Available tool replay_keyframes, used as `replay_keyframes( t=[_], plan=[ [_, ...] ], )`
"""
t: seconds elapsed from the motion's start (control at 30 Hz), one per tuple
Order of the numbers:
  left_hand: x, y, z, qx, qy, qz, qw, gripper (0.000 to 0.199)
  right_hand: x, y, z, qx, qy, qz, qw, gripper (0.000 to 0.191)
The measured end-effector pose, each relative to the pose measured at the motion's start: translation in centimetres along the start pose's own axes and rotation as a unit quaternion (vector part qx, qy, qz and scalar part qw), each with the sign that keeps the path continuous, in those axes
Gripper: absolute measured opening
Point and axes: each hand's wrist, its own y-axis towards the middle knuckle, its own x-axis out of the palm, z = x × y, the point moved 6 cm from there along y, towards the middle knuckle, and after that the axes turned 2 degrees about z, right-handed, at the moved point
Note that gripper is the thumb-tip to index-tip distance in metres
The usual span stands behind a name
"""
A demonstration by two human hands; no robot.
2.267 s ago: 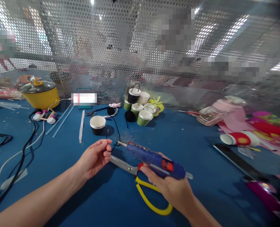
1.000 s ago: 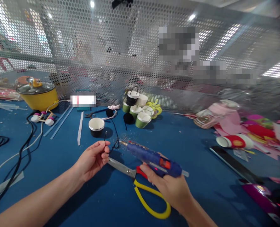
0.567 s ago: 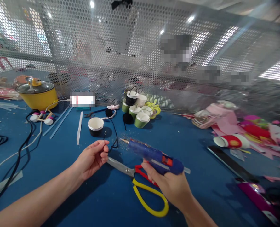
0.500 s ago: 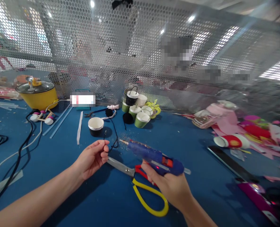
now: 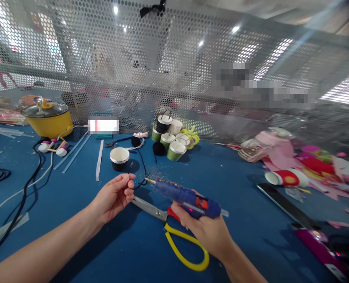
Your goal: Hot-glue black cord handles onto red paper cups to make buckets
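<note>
My left hand (image 5: 117, 197) pinches a thin black cord (image 5: 143, 160) between thumb and fingertips, its short end sticking up above them. From there the cord loops across the table to a black ball of yarn (image 5: 136, 141). In my right hand (image 5: 205, 228) is a blue glue gun (image 5: 186, 196) with a red switch and a small red light. Its metal nozzle points left, close to the cord and a little right of my left fingers. Scissors (image 5: 186, 248) with red and yellow handles lie beneath both hands. Just beyond my left hand stands a black-and-white paper cup (image 5: 119, 158).
Several green and black cups (image 5: 176, 150) are grouped at the back, beside another black yarn ball (image 5: 159, 149). A yellow pot (image 5: 47, 120) stands back left, near trailing cables (image 5: 24, 192). Right are a phone (image 5: 286, 204) and pink scraps (image 5: 280, 151). Perforated metal mesh (image 5: 118, 70) borders the table.
The glue gun in my right hand has moved left, bringing its nozzle nearer the cord. My left hand keeps its pinch in almost the same place.
</note>
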Motion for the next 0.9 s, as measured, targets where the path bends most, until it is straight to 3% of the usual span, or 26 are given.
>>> replay_keyframes(
  t=[0.23,0.5,0.77,0.9],
  plan=[
    [0.2,-0.2,0.6,0.017,-0.006,-0.002,1.0,0.014,-0.2,0.1,0.1,0.019,0.011,-0.013,1.0,0.026],
    [0.3,0.0,1.5,0.057,0.002,0.007,0.998,0.011,-0.6,1.1,0.7,0.125,0.058,-0.071,0.988,0.024],
    [0.5,0.4,1.4,0.086,0.058,0.004,0.995,0.005,-1.1,1.4,-0.7,0.104,0.112,-0.079,0.985,0.035],
    [0.7,0.3,1.5,0.105,0.121,0.01,0.987,0.009,-1.0,1.3,-1.6,0.123,0.18,-0.103,0.97,0.032]
  ],
)
